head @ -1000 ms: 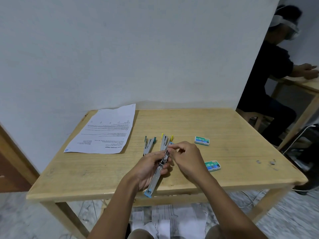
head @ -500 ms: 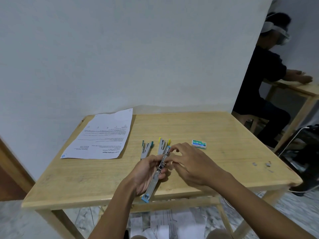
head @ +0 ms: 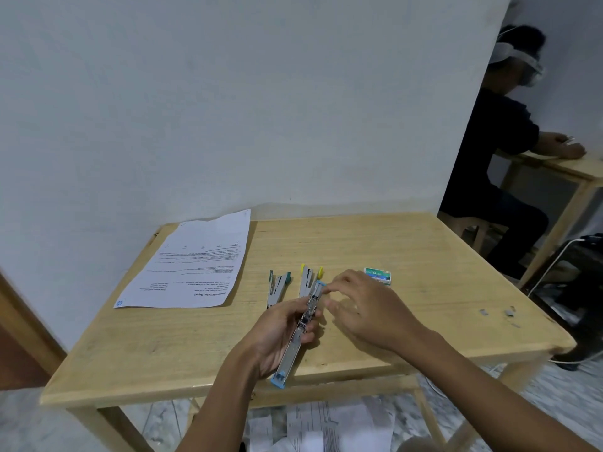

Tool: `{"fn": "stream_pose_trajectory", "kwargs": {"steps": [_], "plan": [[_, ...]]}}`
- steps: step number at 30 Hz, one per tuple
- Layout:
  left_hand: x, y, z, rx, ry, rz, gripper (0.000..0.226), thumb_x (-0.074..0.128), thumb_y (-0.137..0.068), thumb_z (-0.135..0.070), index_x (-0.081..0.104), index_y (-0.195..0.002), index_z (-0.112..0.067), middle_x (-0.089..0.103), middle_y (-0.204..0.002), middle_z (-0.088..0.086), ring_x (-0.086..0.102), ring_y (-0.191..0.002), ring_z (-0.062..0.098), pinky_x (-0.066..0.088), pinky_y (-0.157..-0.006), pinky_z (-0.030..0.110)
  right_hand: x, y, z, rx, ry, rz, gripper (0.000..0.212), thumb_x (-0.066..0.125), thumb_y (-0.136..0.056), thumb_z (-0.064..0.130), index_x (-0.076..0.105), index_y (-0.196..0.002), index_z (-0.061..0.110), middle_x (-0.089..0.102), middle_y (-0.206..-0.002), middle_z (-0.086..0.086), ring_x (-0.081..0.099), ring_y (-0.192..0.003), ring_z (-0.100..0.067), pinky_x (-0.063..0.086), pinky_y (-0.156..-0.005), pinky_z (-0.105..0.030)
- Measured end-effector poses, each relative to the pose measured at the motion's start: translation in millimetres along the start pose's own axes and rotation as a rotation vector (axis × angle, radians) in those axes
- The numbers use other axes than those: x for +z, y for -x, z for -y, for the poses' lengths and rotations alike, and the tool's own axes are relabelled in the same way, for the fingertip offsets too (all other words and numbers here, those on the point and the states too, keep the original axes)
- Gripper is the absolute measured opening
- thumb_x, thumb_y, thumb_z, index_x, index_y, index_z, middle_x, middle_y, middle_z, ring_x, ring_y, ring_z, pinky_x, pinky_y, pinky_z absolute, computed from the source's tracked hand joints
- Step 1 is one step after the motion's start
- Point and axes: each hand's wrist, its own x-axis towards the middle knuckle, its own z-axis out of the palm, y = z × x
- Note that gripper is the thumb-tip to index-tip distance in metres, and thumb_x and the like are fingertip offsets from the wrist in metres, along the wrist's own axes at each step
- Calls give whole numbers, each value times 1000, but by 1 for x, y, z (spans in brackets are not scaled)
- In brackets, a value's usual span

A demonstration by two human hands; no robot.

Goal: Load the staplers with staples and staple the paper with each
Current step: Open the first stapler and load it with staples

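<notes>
Presently a blue-tipped stapler (head: 301, 324), swung fully open, is clasped in the left hand (head: 277, 334) above the counter (head: 391, 256), its far end pinched by the right hand (head: 362, 305) fingertips (head: 328, 290). Just beyond this grip lie a yellow-tipped stapler (head: 308, 278) and a green-tipped stapler (head: 277, 285); a staple box (head: 378, 275) sits beyond the right hand, and the paper (head: 195, 262) lies well left.
</notes>
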Motion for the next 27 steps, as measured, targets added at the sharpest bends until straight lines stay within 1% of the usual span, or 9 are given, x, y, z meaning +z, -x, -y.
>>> {"fn": "stream_pose_trajectory", "kwargs": {"steps": [3,5,7,9,13,17,23,25,27], "plan": [[-8,-3,3,5,11,-29,38,39,-98,-15,57,-124,7,46,-82,17,42,-60,19,35,-62,32,10,10,13,13,-336,-3,34,61,-83,56,66,-110,37,62,-99,21,59,-93,1,51,-80,-24],[-9,-3,3,1,2,-33,36,38,-100,-16,56,-120,8,46,-82,17,44,-60,19,38,-60,31,19,12,16,-12,-383,-77,22,69,-83,44,70,-102,33,64,-92,21,61,-89,-1,51,-76,-23],[-4,-2,1,-6,5,-20,30,37,-101,-15,55,-116,3,44,-73,13,42,-59,19,35,-59,30,25,11,16,-8,-401,-148,14,70,-87,30,73,-99,25,67,-90,16,63,-87,-3,52,-75,-25],[0,-1,0,7,4,-13,28,37,-101,-14,55,-114,1,42,-70,12,40,-58,19,31,-59,30,29,9,15,8,-370,-196,14,69,-89,26,75,-100,20,69,-90,11,63,-85,-4,52,-74,-28],[1,-2,1,15,47,-19,31,36,-100,-11,59,-116,4,43,-69,11,38,-59,18,31,-57,29,35,4,14,72,-271,-234,16,63,-92,30,74,-97,20,66,-88,10,61,-82,-5,52,-73,-31],[1,-2,1,34,-35,-46,33,37,-100,-9,58,-120,7,45,-68,9,38,-58,17,28,-57,29,39,-2,11,142,-220,-162,23,58,-94,33,73,-106,20,65,-94,7,59,-85,-7,50,-76,-31],[2,0,0,17,-56,-66,35,35,-102,-11,54,-125,7,43,-67,9,39,-55,17,30,-58,30,39,-1,15,106,-99,-97,31,48,-98,38,69,-117,25,60,-98,5,55,-86,-11,48,-72,-30],[3,1,-1,22,-73,-67,34,36,-102,-12,56,-121,6,43,-67,9,39,-55,17,29,-59,30,38,1,15,83,-56,-108,32,46,-99,38,69,-116,26,60,-99,6,55,-86,-11,48,-71,-29],[4,1,-2,32,-95,-67,28,37,-100,-13,59,-111,3,42,-66,9,37,-56,17,28,-58,30,35,5,14,85,-57,-141,31,46,-100,37,71,-113,24,60,-97,9,54,-83,-8,47,-69,-27]]}}
